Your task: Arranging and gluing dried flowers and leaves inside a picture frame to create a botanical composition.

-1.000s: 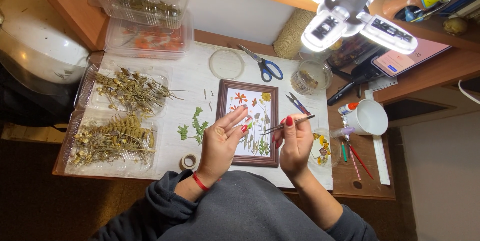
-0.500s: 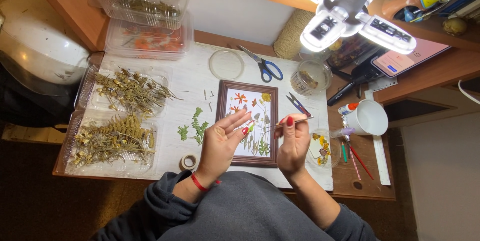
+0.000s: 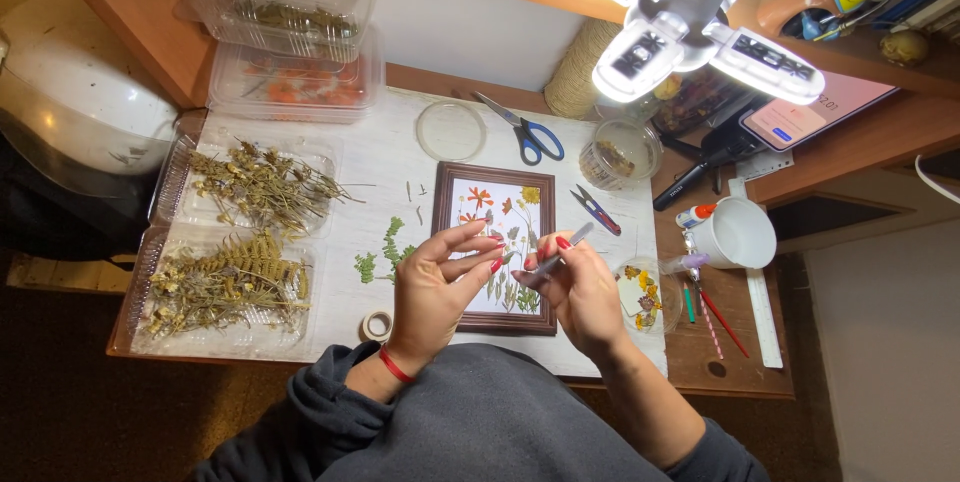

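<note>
In the centre of the frame, the right hand (image 3: 585, 292) has a closed grip on thin tweezers (image 3: 556, 260) over the picture frame (image 3: 497, 247). The left hand (image 3: 440, 287), fingers half open, holds nothing visible.

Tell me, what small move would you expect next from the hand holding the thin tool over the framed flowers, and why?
Probably a short dip of the right hand to bring the thin tool down to the framed picture. The tool is raised above the pressed flowers, its tip near the left hand fingertips, and both hands hover over the frame's lower half. Whether the tip carries anything is too small to tell.
</note>
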